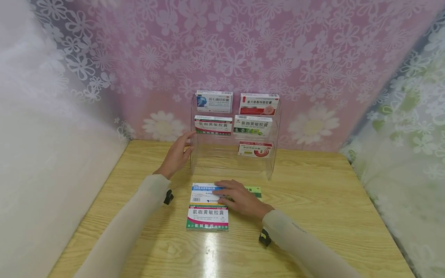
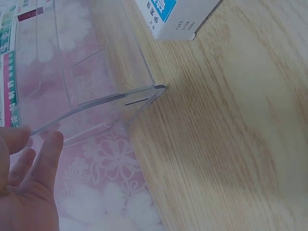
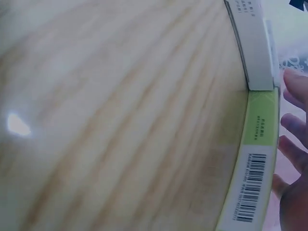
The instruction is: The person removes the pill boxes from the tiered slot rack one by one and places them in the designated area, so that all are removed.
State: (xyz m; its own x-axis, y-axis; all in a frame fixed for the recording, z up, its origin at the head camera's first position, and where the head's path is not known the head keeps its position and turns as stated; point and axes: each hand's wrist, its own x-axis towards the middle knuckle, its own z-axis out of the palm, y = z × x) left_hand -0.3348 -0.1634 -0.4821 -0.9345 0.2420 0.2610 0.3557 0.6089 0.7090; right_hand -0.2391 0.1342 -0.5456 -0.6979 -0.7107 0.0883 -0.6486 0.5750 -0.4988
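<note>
My left hand [image 1: 175, 155] is at the left side of a clear plastic display rack [image 1: 222, 162], pinching its side edge between thumb and fingers in the left wrist view. Over the table, my right hand [image 1: 241, 199] rests with spread fingers on a white-and-blue medicine box [image 1: 201, 197], covering its right part. A green medicine box [image 1: 254, 191] lies partly hidden behind that hand; its barcode end [image 3: 250, 187] shows in the right wrist view. Nearest me lies a white medicine box with green and magenta bands [image 1: 207, 218], touching the blue one.
Several medicine boxes stand in the rack: a blue-grey one [image 1: 214, 102] and a red-and-white one [image 1: 259, 104] on top, two in the middle row, and a red-edged box [image 1: 255, 149] at lower right. Floral cloth [image 1: 222, 58] hangs behind the wooden table [image 1: 313, 200].
</note>
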